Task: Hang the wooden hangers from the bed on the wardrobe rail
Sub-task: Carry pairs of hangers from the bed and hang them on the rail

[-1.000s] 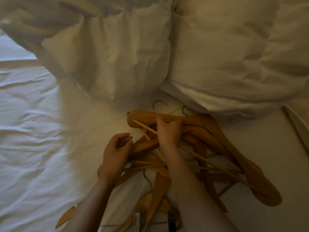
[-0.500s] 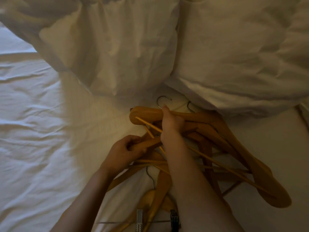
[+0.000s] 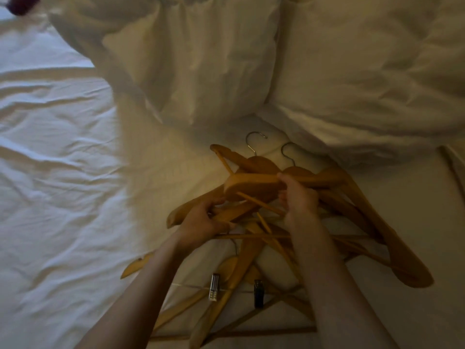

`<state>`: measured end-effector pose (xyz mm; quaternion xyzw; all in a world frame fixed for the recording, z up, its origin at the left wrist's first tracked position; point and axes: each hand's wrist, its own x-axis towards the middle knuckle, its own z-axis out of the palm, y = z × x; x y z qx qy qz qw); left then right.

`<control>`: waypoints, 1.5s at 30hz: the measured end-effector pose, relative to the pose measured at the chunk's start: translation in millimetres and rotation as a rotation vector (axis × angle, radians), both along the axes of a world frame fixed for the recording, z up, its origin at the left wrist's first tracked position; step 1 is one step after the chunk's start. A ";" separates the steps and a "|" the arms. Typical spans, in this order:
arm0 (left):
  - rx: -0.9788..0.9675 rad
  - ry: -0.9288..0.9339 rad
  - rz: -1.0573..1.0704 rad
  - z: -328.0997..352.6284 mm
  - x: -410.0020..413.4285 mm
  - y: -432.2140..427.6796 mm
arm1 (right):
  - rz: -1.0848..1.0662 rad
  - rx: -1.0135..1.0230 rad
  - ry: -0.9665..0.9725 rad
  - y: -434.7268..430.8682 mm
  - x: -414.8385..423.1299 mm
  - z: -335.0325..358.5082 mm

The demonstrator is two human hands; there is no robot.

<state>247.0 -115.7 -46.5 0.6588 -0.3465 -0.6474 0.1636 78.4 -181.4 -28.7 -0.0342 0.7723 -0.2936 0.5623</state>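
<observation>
A: Gripping at lower centre: left hand (image 3: 201, 220) closed on one wooden hanger arm; right hand (image 3: 297, 195) closed on the top hanger (image 3: 254, 185).

B: Pile of hangers (image 3: 364, 222) lies tangled on the bed (image 3: 63, 172) below the pillows (image 3: 201, 71); count unclear, lower ones cut off.

Open bed (image 3: 63, 172) sheet lies from seven to ten o'clock of the tangled hangers (image 3: 264, 222) (wrinkled, otherwise bare). Two pillows (image 3: 201, 71) close off eleven through two, almost touching the metal hooks (image 3: 255, 142). A narrower strip of sheet stays free at four o'clock.
</observation>
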 end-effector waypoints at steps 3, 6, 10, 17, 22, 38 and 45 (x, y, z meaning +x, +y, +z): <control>0.081 0.081 -0.017 9.0 -3.4 13.6 | 0.076 0.000 -0.038 24.9 -21.2 18.6; 0.106 0.111 -0.116 24.0 -9.1 22.8 | 0.130 -0.007 -0.035 53.2 -39.3 32.2; 0.102 0.116 -0.161 35.9 -18.4 32.7 | 0.178 -0.024 -0.024 89.9 -57.4 44.5; 0.273 0.289 -0.153 52.6 -50.2 65.6 | 0.192 -0.078 -0.034 136.2 -80.6 64.4; 0.309 0.413 0.162 72.1 -94.1 88.7 | 0.159 -0.122 0.009 170.6 -99.9 78.8; 0.267 0.483 0.168 118.6 -186.3 170.9 | 0.052 -0.301 0.016 269.6 -170.0 125.7; 0.036 0.286 -0.059 143.7 -197.6 204.8 | -0.150 -0.313 -0.056 316.6 -175.7 126.3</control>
